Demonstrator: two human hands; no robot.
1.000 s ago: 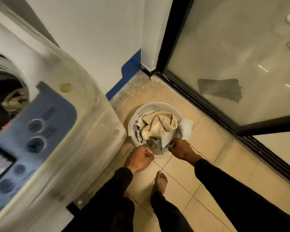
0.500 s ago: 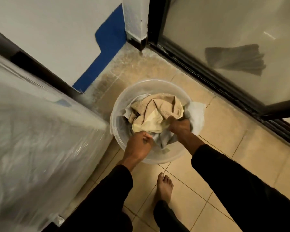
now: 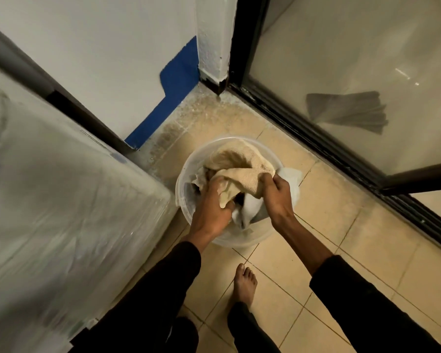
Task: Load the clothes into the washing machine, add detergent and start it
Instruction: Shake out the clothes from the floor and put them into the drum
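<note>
While the clear plastic bucket point(image 3: 186, 174) stands on the tiled floor point(image 3: 341, 225) just beside the plastic-wrapped washing machine point(image 3: 61, 200), both hands reach into it. Left hand point(image 3: 210, 210) and right hand point(image 3: 278, 197) each grip the beige towel point(image 3: 242, 166), bunched at the bucket's top over paler clothes point(image 3: 250, 212). A bare foot point(image 3: 244, 284) stands near the bucket.

One head-worn wide-angle view looks steeply down from standing height at the tiled floor point(image 3: 341, 225), close over the bucket point(image 3: 188, 174), with the floor's wall corner at top.
</note>
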